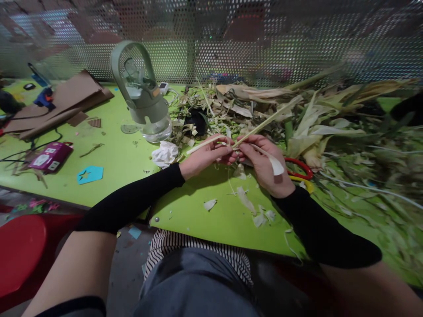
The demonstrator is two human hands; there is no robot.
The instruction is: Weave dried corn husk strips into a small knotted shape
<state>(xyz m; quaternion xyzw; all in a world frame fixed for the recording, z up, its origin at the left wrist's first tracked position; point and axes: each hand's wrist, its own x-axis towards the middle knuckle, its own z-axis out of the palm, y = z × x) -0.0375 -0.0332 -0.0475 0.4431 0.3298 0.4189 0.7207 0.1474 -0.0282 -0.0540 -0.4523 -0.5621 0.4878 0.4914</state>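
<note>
My left hand (206, 157) and my right hand (264, 165) meet over the green table (125, 160), both with fingers pinched closed on pale corn husk strips (254, 131). One long strip runs up and right from the fingers, another sticks out to the left. A wider pale husk piece (275, 165) lies across the back of my right hand. Red and yellow scissors (300, 169) lie just right of my right hand. Torn husk scraps (246, 202) dot the table below my hands.
A big heap of corn husks and leaves (313, 119) fills the right and back. A small green fan (140, 88), crumpled white paper (164, 154), cardboard sheets (62, 103), a magenta packet (51, 156), a blue paper shape (90, 174) and a red stool (20, 251) lie left. A perforated metal screen (231, 39) stands behind.
</note>
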